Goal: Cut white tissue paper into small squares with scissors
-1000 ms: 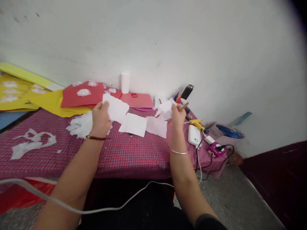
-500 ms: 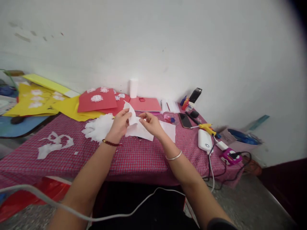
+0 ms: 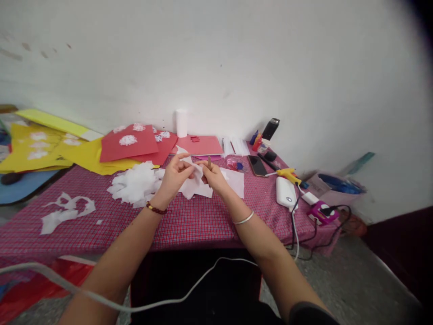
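Over the middle of the table, my left hand (image 3: 174, 176) pinches a piece of thin white paper (image 3: 197, 172), one pointed corner of which sticks up behind the fingers. On the paper's other side my right hand (image 3: 214, 176) has its fingers closed at the edge. A small brown upright thing (image 3: 209, 161) shows at the right fingers; I cannot make out what it is. Flat white sheets (image 3: 235, 180) lie under and right of the hands. Left of my left hand lies a pile of ruffled white paper pieces (image 3: 133, 183).
Torn white scraps (image 3: 67, 210) lie at the left on the checked tablecloth (image 3: 196, 230). Red sheets (image 3: 128, 151) and yellow sheets (image 3: 84, 155) with white flowers lie behind. To the right are a phone (image 3: 257, 166), a yellow glue gun (image 3: 288, 175), a white power bank (image 3: 286, 192) and cables.
My right hand has turned, and its fingers have closed in at the paper, where a brown thing now shows. The raised white paper has come lower between the hands. The view has shifted slightly right.
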